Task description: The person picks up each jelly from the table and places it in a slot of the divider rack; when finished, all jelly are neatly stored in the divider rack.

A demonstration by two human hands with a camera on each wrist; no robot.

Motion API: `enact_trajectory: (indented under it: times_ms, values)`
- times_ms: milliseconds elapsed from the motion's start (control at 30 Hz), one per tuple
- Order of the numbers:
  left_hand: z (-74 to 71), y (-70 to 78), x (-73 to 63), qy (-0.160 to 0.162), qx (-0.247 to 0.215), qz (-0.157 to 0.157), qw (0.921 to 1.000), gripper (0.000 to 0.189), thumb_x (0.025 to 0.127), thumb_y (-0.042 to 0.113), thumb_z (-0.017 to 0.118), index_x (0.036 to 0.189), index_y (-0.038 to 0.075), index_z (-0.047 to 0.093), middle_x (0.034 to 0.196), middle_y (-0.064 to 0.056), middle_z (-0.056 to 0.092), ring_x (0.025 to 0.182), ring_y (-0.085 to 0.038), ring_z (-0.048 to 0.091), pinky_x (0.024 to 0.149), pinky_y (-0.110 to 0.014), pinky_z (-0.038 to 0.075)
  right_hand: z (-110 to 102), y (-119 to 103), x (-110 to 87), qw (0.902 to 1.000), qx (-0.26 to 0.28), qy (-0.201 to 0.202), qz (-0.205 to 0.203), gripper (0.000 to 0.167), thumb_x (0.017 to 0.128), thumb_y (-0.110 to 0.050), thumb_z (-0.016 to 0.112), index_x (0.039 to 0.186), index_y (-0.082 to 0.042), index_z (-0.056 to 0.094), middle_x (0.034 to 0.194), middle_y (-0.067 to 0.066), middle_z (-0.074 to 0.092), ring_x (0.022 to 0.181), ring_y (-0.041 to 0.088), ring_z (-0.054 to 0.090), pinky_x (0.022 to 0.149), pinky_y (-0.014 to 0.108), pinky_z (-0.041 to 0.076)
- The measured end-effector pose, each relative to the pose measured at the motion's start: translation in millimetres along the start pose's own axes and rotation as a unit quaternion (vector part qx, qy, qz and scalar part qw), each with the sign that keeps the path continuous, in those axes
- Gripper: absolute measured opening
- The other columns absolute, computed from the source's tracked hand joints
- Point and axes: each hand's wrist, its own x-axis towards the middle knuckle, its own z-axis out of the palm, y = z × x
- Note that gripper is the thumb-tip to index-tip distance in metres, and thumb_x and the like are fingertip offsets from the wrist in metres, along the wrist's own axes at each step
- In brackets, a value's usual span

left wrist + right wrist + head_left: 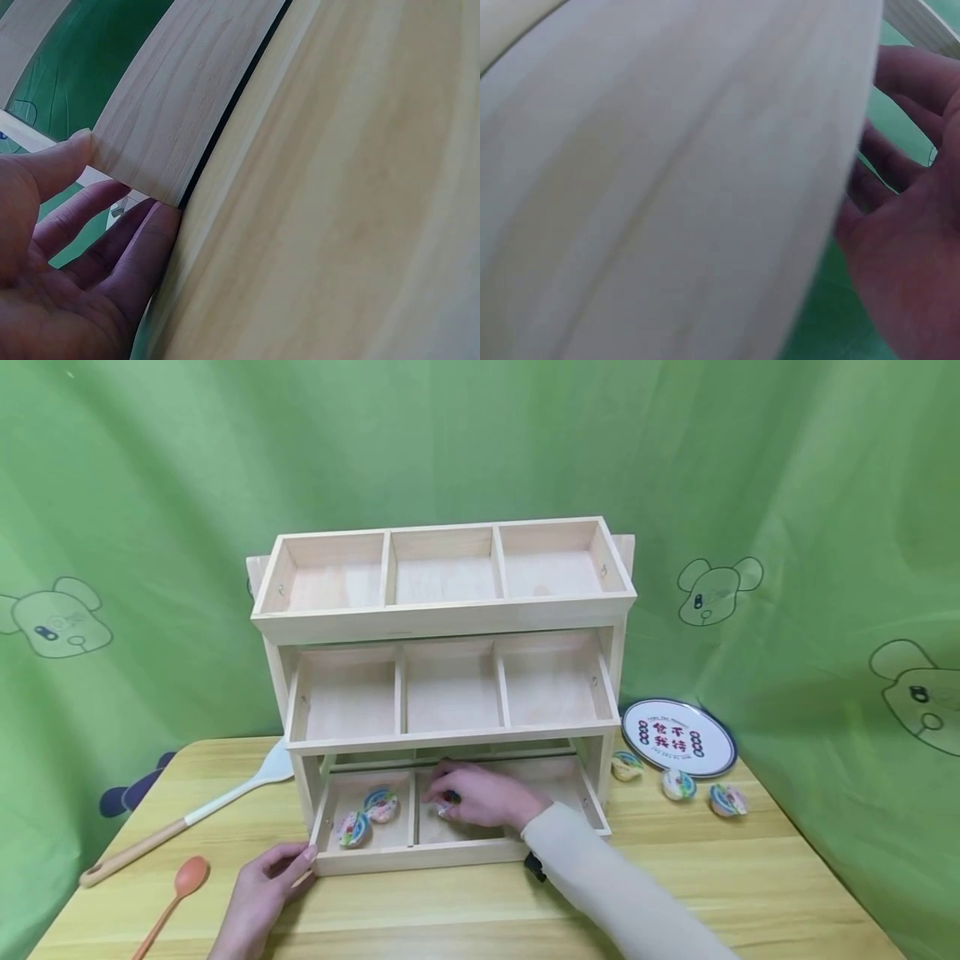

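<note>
A wooden three-tier organizer (442, 625) stands on the table, each tier split into three compartments. At the bottom drawer's (375, 860) front left corner, my left hand (264, 893) grips the drawer end, thumb at the top edge and fingers against the side, as the left wrist view shows. My right hand (483, 795) reaches into that drawer's middle compartment and pinches a small jelly cup (447, 802), mostly hidden by the fingers. Two more jelly cups, one pink (381, 806) and one with a blue-green lid (353, 830), lie in the left compartment.
Right of the organizer lie a yellow jelly cup (626, 766), a blue-green one (678, 784) and a pink one (727, 800), near a white blue-rimmed plate (712, 760). On the left lie a long-handled spatula (225, 797) and an orange spoon (191, 877). A green curtain (450, 443) hangs behind.
</note>
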Motion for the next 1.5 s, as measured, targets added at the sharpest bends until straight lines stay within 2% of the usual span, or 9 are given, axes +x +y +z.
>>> enact_trajectory:
  times_ms: [333, 633, 800, 1000, 1200, 1333, 1500]
  values:
    - [-0.2, 0.6, -1.5, -0.002, -0.006, 0.005, 1.0000, 0.032, 0.093, 0.009, 0.068, 0.113, -0.015, 0.062, 0.115, -0.022, 0.058, 0.094, -0.014, 0.063, 0.088, -0.031, 0.058, 7, 0, 8.2, 0.9996, 0.000, -0.013, 0.024, 0.033, 0.089, -0.008, 0.069, 0.122, -0.012, 0.068, 0.125, 0.002, 0.057, 0.109, 0.014, 0.056, 0.097, 0.022, 0.049]
    - [1.3, -1.9, -1.1, -0.004, -0.005, -0.003, 1.0000, 0.030, 0.093, 0.007, 0.068, 0.112, -0.015, 0.062, 0.114, -0.022, 0.059, 0.095, -0.015, 0.063, 0.088, -0.032, 0.058, 14, -5, 10.1, 0.9967, 0.003, -0.030, 0.075, 0.041, 0.087, -0.011, 0.071, 0.128, -0.018, 0.064, 0.137, 0.003, 0.053, 0.115, 0.017, 0.055, 0.100, 0.030, 0.049]
    - [1.8, -1.3, -1.5, -0.006, -0.002, -0.005, 1.0000, 0.031, 0.093, 0.008, 0.069, 0.113, -0.014, 0.062, 0.114, -0.022, 0.058, 0.095, -0.015, 0.063, 0.088, -0.031, 0.058, 6, -9, 3.0, 0.9974, 0.013, -0.025, 0.066, 0.042, 0.087, -0.016, 0.074, 0.129, -0.017, 0.064, 0.142, 0.007, 0.050, 0.121, 0.021, 0.052, 0.104, 0.034, 0.047]
    - [0.8, 0.1, -0.7, -0.006, -0.003, -0.004, 1.0000, 0.031, 0.093, 0.007, 0.068, 0.114, -0.015, 0.061, 0.116, -0.021, 0.058, 0.095, -0.016, 0.063, 0.089, -0.032, 0.058, -6, -10, -9.4, 0.9989, 0.029, 0.001, 0.038, 0.039, 0.088, -0.021, 0.074, 0.125, -0.012, 0.065, 0.137, 0.006, 0.055, 0.121, 0.021, 0.053, 0.107, 0.037, 0.045]
    - [-1.5, 0.1, -0.8, -0.004, -0.001, -0.001, 1.0000, 0.032, 0.093, 0.006, 0.067, 0.115, -0.016, 0.060, 0.116, -0.021, 0.058, 0.095, -0.016, 0.063, 0.089, -0.031, 0.058, -17, -15, -24.5, 0.9975, 0.038, 0.014, 0.058, 0.039, 0.089, -0.018, 0.073, 0.126, -0.010, 0.064, 0.131, 0.004, 0.059, 0.119, 0.023, 0.054, 0.107, 0.043, 0.045]
    - [-1.3, 0.0, -1.0, -0.003, -0.001, -0.001, 1.0000, 0.031, 0.093, 0.005, 0.068, 0.114, -0.016, 0.061, 0.115, -0.022, 0.058, 0.095, -0.016, 0.063, 0.088, -0.032, 0.058, -25, -18, -35.9, 0.9957, 0.046, 0.027, 0.076, 0.039, 0.089, -0.018, 0.072, 0.126, -0.008, 0.064, 0.134, 0.009, 0.057, 0.126, 0.030, 0.049, 0.110, 0.051, 0.040]
    - [-0.4, -0.2, 0.6, -0.002, 0.001, 0.001, 1.0000, 0.030, 0.093, 0.005, 0.068, 0.113, -0.015, 0.062, 0.114, -0.021, 0.058, 0.094, -0.016, 0.063, 0.088, -0.032, 0.058, -29, -17, -46.1, 0.9958, 0.031, 0.031, 0.080, 0.036, 0.090, -0.019, 0.071, 0.123, -0.009, 0.065, 0.136, 0.012, 0.055, 0.132, 0.034, 0.042, 0.113, 0.055, 0.034]
